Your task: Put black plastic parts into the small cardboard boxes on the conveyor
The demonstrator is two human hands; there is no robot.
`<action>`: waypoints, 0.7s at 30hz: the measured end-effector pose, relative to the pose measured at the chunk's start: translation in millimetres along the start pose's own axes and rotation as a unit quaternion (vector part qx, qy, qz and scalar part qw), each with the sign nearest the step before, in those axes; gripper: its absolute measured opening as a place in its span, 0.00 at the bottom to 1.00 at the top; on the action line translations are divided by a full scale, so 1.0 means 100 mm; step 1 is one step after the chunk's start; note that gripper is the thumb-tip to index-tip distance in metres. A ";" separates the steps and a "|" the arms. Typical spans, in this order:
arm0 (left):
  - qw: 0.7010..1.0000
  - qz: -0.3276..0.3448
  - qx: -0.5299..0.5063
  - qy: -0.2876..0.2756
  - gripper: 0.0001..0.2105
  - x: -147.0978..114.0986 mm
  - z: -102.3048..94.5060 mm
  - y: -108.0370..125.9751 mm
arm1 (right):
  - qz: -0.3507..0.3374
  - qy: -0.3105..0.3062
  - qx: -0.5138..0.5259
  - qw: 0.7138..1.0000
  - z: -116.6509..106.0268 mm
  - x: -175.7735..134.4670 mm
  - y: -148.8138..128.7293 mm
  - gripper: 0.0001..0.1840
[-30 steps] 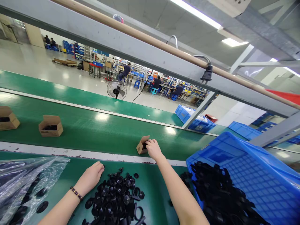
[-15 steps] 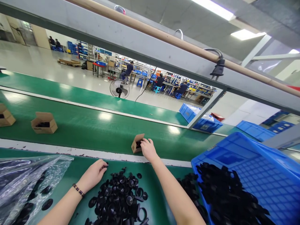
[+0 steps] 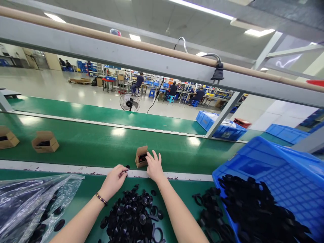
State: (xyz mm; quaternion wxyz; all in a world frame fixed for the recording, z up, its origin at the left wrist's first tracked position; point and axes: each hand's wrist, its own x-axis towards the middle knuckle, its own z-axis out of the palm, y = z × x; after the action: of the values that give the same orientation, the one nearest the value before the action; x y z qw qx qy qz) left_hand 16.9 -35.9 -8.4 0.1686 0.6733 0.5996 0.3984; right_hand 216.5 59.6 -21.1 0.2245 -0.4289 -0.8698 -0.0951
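My left hand [image 3: 115,180] pinches a small black disc [image 3: 128,167] between thumb and fingertips, above the near edge of the green belt. My right hand [image 3: 154,167] is at the right side of a small open cardboard box [image 3: 140,162], its fingers spread. One fingertip reaches the box's right rim, by the dark parts inside; whether the thumb touches the box is hidden. Below and between my forearms lies a heap of black round caps and rings [image 3: 134,216] on the green work surface.
Two more open boxes with dark contents, a middle one [image 3: 45,146] and a far-left one [image 3: 10,141], stand on the belt [image 3: 96,148]. A clear plastic bag [image 3: 32,202] lies left. A blue crate [image 3: 286,175] of black parts stands right, beside loose black rings [image 3: 211,209].
My left hand has moved right and up towards the box, carrying the disc. My right hand's fingers have spread more at the box. The view has tilted.
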 end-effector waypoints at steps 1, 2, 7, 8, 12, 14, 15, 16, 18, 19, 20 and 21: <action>1.000 0.013 0.000 0.006 0.09 0.13 0.03 0.08 | 0.023 0.034 0.010 0.999 0.00 -0.09 -0.01 0.23; 1.000 0.022 0.007 0.014 0.08 0.27 0.07 0.14 | 0.047 0.063 0.019 0.997 0.00 -0.17 -0.02 0.22; 0.997 -0.031 0.074 0.024 0.08 0.82 0.27 0.23 | 0.101 0.108 0.048 0.988 0.08 -0.46 0.06 0.17; 0.995 -0.042 0.083 0.027 0.08 0.86 0.29 0.20 | 0.103 0.110 0.052 0.987 0.10 -0.47 0.08 0.17; 0.990 -0.073 0.108 0.056 0.10 0.74 0.17 0.01 | 0.112 0.118 0.081 0.983 0.14 -0.43 0.13 0.15; 0.988 -0.082 0.107 0.081 0.11 0.56 0.04 -0.09 | 0.109 0.120 0.099 0.982 0.15 -0.41 0.13 0.15; 0.987 -0.083 0.105 0.090 0.11 0.46 -0.04 -0.13 | 0.107 0.122 0.108 0.981 0.16 -0.40 0.13 0.15; 0.987 -0.083 0.102 0.094 0.10 0.35 -0.10 -0.17 | 0.106 0.123 0.116 0.980 0.17 -0.40 0.13 0.14; 0.987 -0.076 0.107 0.090 0.10 0.17 -0.20 -0.23 | 0.103 0.121 0.129 0.979 0.19 -0.40 0.12 0.14; 0.987 -0.069 0.115 0.085 0.10 0.09 -0.23 -0.25 | 0.102 0.118 0.132 0.979 0.20 -0.39 0.11 0.14; 0.987 -0.060 0.126 0.077 0.10 0.04 -0.23 -0.26 | 0.099 0.113 0.133 0.980 0.21 -0.39 0.10 0.13; 0.987 -0.049 0.139 0.062 0.11 0.01 -0.21 -0.27 | 0.095 0.107 0.132 0.981 0.22 -0.39 0.09 0.13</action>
State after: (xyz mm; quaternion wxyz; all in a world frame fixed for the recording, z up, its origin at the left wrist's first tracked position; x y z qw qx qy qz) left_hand -17.0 -34.2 -13.9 0.0554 0.6337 0.6907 0.3440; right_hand 237.2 45.6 -59.4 0.3791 -0.4634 -0.8010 -0.0026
